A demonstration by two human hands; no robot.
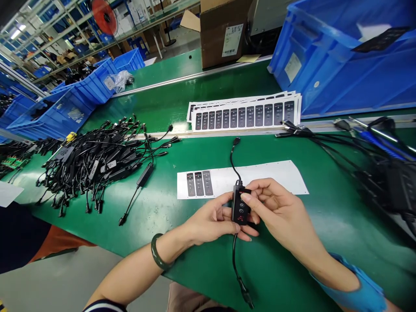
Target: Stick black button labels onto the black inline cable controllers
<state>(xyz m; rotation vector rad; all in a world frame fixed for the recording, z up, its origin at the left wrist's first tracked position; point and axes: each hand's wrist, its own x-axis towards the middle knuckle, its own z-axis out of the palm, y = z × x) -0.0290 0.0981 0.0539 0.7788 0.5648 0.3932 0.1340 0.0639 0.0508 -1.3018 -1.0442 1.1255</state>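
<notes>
Both hands meet over the green bench (pixel 182 264), close to its near edge, and between them they hold a small black inline controller (pixel 240 208). The left hand (pixel 211 223) cups the controller from its left side and from beneath, fingers curled around the body. The right hand (pixel 281 212) closes on it from the right, with the thumb lying across the top end of its face. The printed face with white and red symbols is turned up toward the camera.

The controller's cable (pixel 234 255) runs out of both ends. One part runs away across the bench to a small plug (pixel 236 141), and the other drops toward the person and ends in a connector (pixel 247 298) past the bench edge.

A green bangle (pixel 157 255) sits on the left wrist, and a blue sleeve cover (pixel 357 288) wraps the right forearm.

Just behind the hands lies a white backing sheet (pixel 269 173) with three dark labels (pixel 199 183) at its left end. Farther back, beyond a metal rail (pixel 227 132), rests a stack of label sheets (pixel 243 113), each bearing a full row.

To the left is a big tangled pile of black controller cables (pixel 94 167), with one loose cable (pixel 144 174) at its right edge. A bundle of black leads (pixel 357 156) lies at the right. A large blue crate (pixel 341 73) and a cardboard box (pixel 224 30) stand at the back, with more blue crates (pixel 65 108) at the far left.
</notes>
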